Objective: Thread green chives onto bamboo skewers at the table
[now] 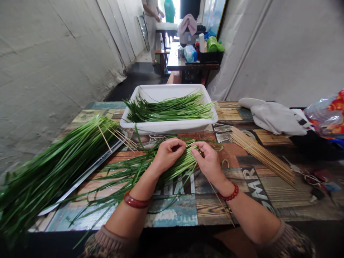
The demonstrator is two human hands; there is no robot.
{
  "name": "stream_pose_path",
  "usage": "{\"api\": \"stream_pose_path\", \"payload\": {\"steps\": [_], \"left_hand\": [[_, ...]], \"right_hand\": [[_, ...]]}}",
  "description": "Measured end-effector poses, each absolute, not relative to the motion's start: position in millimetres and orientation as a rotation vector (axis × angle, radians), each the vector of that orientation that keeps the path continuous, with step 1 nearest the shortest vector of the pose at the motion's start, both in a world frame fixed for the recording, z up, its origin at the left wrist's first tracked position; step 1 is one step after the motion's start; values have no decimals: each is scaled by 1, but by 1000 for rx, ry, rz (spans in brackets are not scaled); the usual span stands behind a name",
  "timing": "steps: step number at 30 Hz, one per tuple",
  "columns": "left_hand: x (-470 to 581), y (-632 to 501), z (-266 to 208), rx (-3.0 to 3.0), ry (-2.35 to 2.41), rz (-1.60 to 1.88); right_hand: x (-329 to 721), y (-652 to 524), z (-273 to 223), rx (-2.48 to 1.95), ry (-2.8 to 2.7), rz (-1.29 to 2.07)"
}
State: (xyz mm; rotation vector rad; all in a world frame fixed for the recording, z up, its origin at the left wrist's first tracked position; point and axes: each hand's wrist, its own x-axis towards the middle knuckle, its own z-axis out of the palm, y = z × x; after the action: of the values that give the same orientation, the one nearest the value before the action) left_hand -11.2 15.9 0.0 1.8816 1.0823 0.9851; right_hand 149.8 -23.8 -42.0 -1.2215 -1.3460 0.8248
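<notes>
Left of the white rectangular plastic tub (166, 126), you have a thick heap of long, flat green leaves (53, 172) lying over a narrow metal tray (70, 192), with thin pale wooden skewers (104, 138) sticking out near its light ends. The leaf tips run well past the tray towards the table edge, so a brush from your left sleeve could drag some off.

Directly in front of the tub lies the loose spread of slender green stalks with pale stem ends (185, 165) that you are working on. Your left hand (170, 154) is bent over it, thumb and forefinger pinched on the stem ends; your right hand (208, 163) meets it just beside, thumb and forefinger closed on the same ends. How many stems each pinch takes, you cannot tell from here. The stalks look slim and wet, so too hard a pinch could crush them and too loose a one could let them slide and fan out.

Under your right wrist, nearer you than the tub, a thin wooden stick (221, 203) points past the table edge; a forearm sweep could knock it down. Right of the tub, the flat bundle of bare wooden skewers (263, 156) could prick a careless reach.
</notes>
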Motion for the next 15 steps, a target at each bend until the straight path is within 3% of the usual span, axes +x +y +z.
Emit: {"api": "stream_pose_path", "payload": {"steps": [15], "left_hand": [[-12, 16, -2, 1890, 1069, 990]], "right_hand": [[150, -24, -41, -1198, -1335, 834]]}}
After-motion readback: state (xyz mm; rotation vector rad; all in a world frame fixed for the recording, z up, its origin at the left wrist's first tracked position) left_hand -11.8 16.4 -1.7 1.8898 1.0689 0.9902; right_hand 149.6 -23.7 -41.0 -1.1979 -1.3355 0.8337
